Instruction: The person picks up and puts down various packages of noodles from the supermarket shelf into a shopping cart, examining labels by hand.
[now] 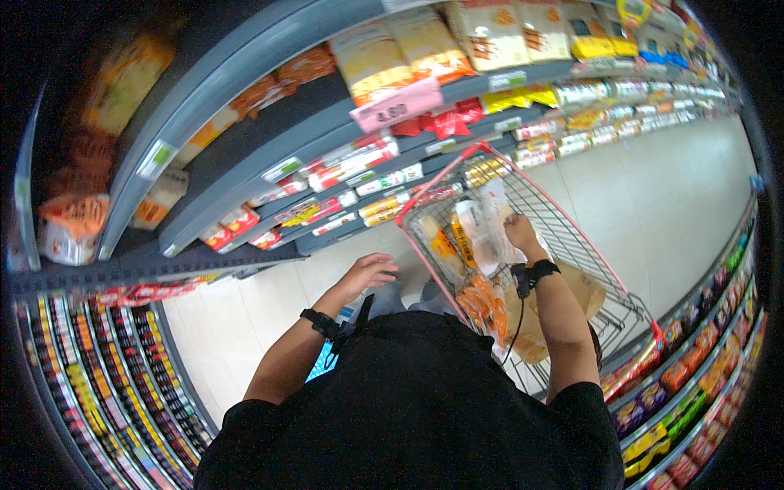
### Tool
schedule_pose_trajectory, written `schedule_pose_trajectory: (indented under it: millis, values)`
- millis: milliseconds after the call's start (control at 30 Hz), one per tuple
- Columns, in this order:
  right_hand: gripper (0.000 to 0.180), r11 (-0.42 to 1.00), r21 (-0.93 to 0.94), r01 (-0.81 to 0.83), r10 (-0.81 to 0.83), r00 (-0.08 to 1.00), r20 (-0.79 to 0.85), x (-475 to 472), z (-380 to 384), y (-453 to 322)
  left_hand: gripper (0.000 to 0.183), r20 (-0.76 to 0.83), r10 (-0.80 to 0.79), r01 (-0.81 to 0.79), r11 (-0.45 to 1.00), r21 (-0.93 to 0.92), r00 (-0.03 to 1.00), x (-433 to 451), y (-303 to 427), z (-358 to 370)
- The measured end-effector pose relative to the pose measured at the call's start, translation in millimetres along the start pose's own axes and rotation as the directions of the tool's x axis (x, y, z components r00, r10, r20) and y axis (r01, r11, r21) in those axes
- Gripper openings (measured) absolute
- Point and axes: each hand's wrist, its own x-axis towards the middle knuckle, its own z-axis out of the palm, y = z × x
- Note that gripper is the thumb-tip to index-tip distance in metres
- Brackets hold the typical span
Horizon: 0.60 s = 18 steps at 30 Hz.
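My right hand [522, 234] is over the wire shopping cart [576, 233], its fingers curled at a clear plastic package [497, 202]; whether it grips the package cannot be told. Beside it in the cart lie a white and yellow food package [463, 236], a bag with an orange label [442, 245], orange packs [484, 303] and a brown paper bag or cardboard piece [566, 291]. My left hand [370, 272] hangs left of the cart, fingers apart, holding nothing. Both wrists wear black straps with small devices.
Grey store shelves [245, 147] with packaged noodles or similar goods rise in front and to the left, with a pink price sign [398, 107]. More stocked shelves stand at the lower left [116, 380] and lower right [686, 398]. Pale tiled floor [661, 177] runs between them.
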Motion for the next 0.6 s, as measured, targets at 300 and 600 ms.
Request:
schedule_pose_trajectory:
  millis: [300, 600]
  values:
    - [0.032, 0.973, 0.092, 0.21, -0.214, 0.976, 0.035, 7, 8, -64, 0.043, -0.062, 0.069, -0.078, 0.983, -0.165, 0.996, -25, -30, -59]
    - [0.025, 0.83, 0.256, 0.495, -0.557, 0.758, 0.34, -51, 39, -302, 0.033, -0.317, 0.382, -0.44, 0.887, -0.136, 0.868, -62, -32, -163]
